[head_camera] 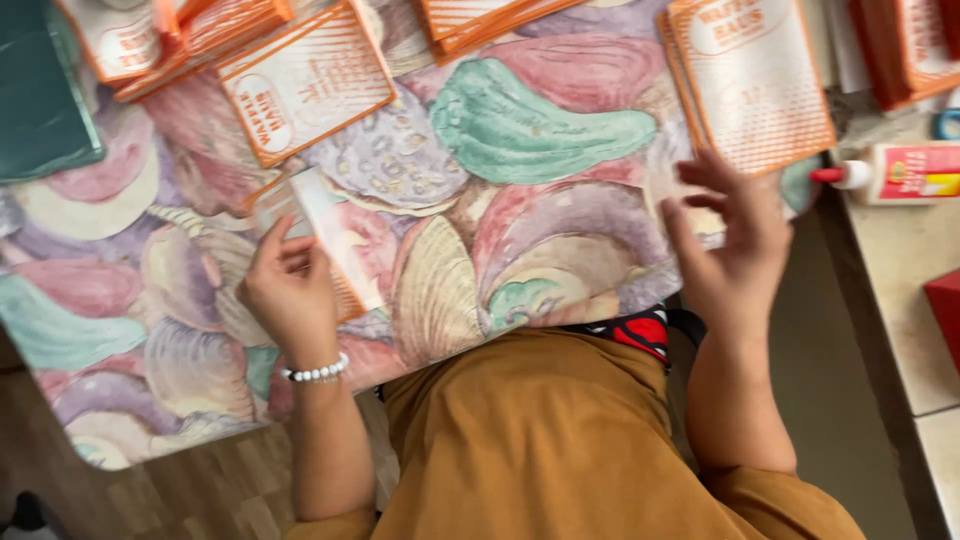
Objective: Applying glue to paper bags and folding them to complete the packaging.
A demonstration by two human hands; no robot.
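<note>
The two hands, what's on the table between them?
In the head view, only bare shell-patterned tablecloth lies between the left hand, on a flat orange-and-white packet, and the right hand.

Orange-and-white printed paper bag [318, 243]: lies flat, angled on the shell-patterned surface [520, 200]; apparently pinned beneath left-hand fingers [285, 250], view blurred.

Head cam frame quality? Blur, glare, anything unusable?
Head view: tilted, lit softly and evenly, no hard shadows or glare. Motion blur smears the right hand and the pale sheet under the left hand; print on the orange-bordered packets is soft. The shell-patterned cloth and glue bottle read clearly enough.
</note>
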